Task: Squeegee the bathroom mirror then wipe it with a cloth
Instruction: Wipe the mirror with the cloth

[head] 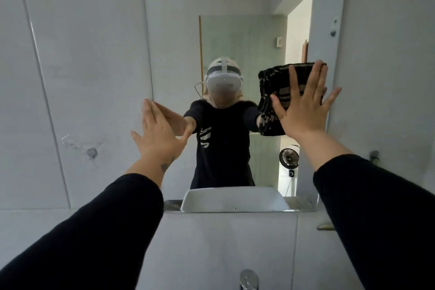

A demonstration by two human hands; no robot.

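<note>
The bathroom mirror (pixel 179 37) hangs on the tiled wall straight ahead. A dark striped folded cloth (pixel 275 87) lies flat against the glass near the mirror's right edge. My right hand (pixel 303 110) presses on it with fingers spread. My left hand (pixel 157 129) rests flat on the mirror's left edge, fingers together, holding nothing. No squeegee is in view. The glass reflects a person in a black shirt with a white headset.
A white sink is seen only as a reflection (pixel 235 199) at the mirror's lower edge. A chrome tap (pixel 248 279) pokes up at the bottom. Grey wall tiles (pixel 77 54) lie left, with a small wall fitting (pixel 92 152). A metal hook (pixel 374 156) sits right.
</note>
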